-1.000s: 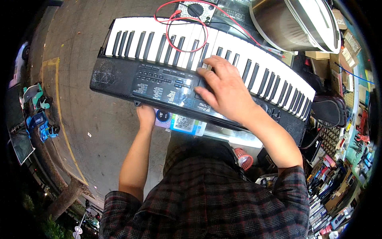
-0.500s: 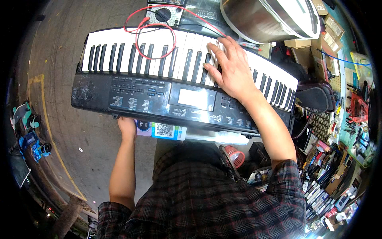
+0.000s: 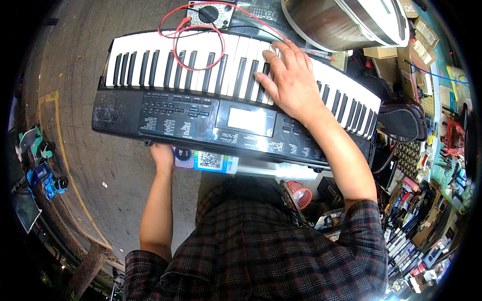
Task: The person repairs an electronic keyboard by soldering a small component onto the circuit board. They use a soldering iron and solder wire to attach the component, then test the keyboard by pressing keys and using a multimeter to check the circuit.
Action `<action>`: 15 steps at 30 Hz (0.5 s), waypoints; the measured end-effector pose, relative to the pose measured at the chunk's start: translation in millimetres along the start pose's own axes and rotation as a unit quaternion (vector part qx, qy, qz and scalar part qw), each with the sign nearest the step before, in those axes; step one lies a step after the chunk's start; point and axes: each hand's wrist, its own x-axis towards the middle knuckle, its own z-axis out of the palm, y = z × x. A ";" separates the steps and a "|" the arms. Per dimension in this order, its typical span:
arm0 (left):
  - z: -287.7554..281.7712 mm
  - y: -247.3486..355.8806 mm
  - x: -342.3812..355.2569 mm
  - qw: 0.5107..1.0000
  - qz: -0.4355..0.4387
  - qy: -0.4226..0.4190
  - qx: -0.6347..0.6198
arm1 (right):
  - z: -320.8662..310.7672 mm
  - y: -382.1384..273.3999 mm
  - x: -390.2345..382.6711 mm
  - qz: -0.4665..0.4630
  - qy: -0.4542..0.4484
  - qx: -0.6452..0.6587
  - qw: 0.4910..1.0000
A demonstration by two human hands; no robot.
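Note:
A black electronic keyboard [image 3: 173, 128] with white and black keys lies crosswise in front of me, slightly tilted down to the right. My right hand [image 3: 293, 85] rests on its keys right of the middle, fingers spread and thumb apart. Under the near edge at the left is my left hand [image 3: 163, 157], its fingers hidden below the body. Beyond the keys sits an analog multimeter [image 3: 210, 14] with a dial. Its red test lead [image 3: 224, 46] loops over the keys, and a black lead runs beside it. The keyboard's small screen [image 3: 246, 119] looks bright white.
A large metal pot [image 3: 321, 22] stands at the far right, near cardboard boxes [image 3: 424, 37]. Below the keyboard are a card with a square code [image 3: 211, 159] and a pink basket [image 3: 299, 194]. Cluttered goods [image 3: 409, 246] fill the right side; toy-like vehicles [image 3: 45, 178] stand at the left.
The whole view has shifted slightly, moving the keyboard a little up and right in the picture. Both hands stay at about the same places on the keyboard.

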 end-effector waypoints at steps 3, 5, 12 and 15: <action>-1.5 -3.4 2.1 1.000 -0.002 0.003 0.003 | -0.8 4.0 -6.4 0.023 0.015 0.003 1.000; -1.7 -3.9 2.1 1.000 0.004 0.006 0.002 | 0.4 6.6 -10.2 0.032 0.011 -0.005 0.999; 2.2 15.2 -6.8 1.000 -0.014 -0.012 0.000 | 3.1 7.8 -12.3 0.032 0.009 -0.016 0.999; 2.9 17.1 -8.2 0.999 -0.033 -0.010 -0.016 | 1.9 11.1 -10.3 0.035 0.009 -0.016 0.999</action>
